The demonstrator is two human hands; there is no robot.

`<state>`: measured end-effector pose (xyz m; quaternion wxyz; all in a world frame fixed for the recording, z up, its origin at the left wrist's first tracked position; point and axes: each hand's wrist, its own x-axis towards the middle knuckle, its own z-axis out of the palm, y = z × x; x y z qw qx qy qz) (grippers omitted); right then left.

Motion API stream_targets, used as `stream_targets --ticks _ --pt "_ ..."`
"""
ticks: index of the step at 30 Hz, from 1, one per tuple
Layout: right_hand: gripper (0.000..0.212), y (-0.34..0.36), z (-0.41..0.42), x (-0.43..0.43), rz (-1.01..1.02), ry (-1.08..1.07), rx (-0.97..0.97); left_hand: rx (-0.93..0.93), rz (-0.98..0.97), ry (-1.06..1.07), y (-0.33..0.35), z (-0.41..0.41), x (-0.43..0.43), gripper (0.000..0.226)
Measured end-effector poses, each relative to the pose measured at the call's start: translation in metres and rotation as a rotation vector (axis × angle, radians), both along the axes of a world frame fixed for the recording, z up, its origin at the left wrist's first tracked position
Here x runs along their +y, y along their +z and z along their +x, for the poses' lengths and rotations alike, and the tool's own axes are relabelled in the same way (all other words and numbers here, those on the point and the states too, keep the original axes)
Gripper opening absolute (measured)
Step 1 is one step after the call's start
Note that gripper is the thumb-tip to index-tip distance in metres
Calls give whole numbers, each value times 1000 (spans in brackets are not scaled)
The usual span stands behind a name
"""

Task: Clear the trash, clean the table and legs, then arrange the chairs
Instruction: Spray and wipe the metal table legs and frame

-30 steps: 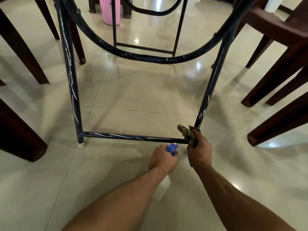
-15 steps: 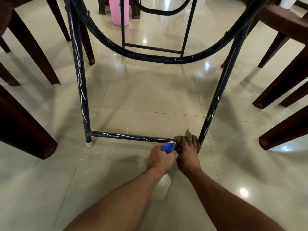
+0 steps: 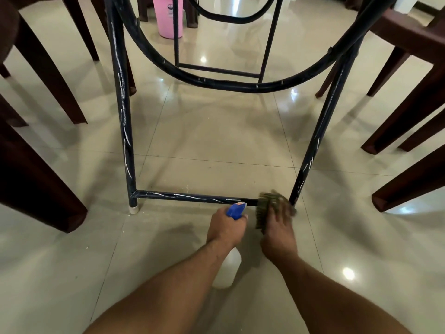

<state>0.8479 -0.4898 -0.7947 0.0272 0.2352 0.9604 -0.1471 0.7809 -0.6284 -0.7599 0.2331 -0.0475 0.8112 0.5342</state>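
I am low, looking under the table at its dark metal leg frame [image 3: 122, 131], scratched with white marks. A low crossbar [image 3: 187, 195] joins the two near legs just above the floor. My right hand [image 3: 277, 227] presses a green checked cloth [image 3: 265, 208] against the right end of that crossbar, beside the right leg [image 3: 313, 150]; hand and cloth are blurred. My left hand [image 3: 226, 227] grips a white spray bottle [image 3: 227, 271] with a blue nozzle [image 3: 236, 210], held just in front of the crossbar, left of the cloth.
Dark brown chair legs stand close on the left [image 3: 45, 169] and right [image 3: 404, 131]. A pink bucket [image 3: 169, 16] sits on the far side. A curved brace [image 3: 216, 80] arcs between the table legs. The floor is glossy beige tile [image 3: 204, 141].
My right hand with the cloth has shifted along the right end of the crossbar and now lies flatter and blurred. The left hand with the bottle stays close beside it. The view has shifted slightly.
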Motion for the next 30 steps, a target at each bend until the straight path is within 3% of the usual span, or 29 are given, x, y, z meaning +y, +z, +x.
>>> stream_targets --ticks 2,3,7,11,12,16,19,22,26,30 --pt "89 0 -1 -12 -136 -236 12 19 -23 -17 0 -2 -6 22" --pt "89 -1 -6 -25 -230 -235 43 44 -45 -37 -1 -3 -9 24" --pt "89 -12 -6 -43 -258 42 124 104 -97 -41 -1 -12 -20 24" --pt "89 -2 -10 -28 -340 -418 105 99 -99 -34 -1 -13 -28 24" --pt "91 2 -15 -31 -364 -415 98 111 -109 -39 -3 -12 -30 23" --pt "89 -4 -13 -41 -226 -36 52 116 -123 -62 -10 -9 -37 10" --pt "87 -7 -9 -30 -91 -113 -1 106 -138 -34 -11 -9 -45 12" --pt "86 6 -26 -31 -96 -224 -31 114 -170 -80 -11 -10 -52 15" --pt "86 11 -38 -42 -51 -89 -26 167 -185 -59 -8 -12 -58 18" --pt "84 10 -47 -49 -31 -124 -25 189 -120 30 -2 -27 -65 24"
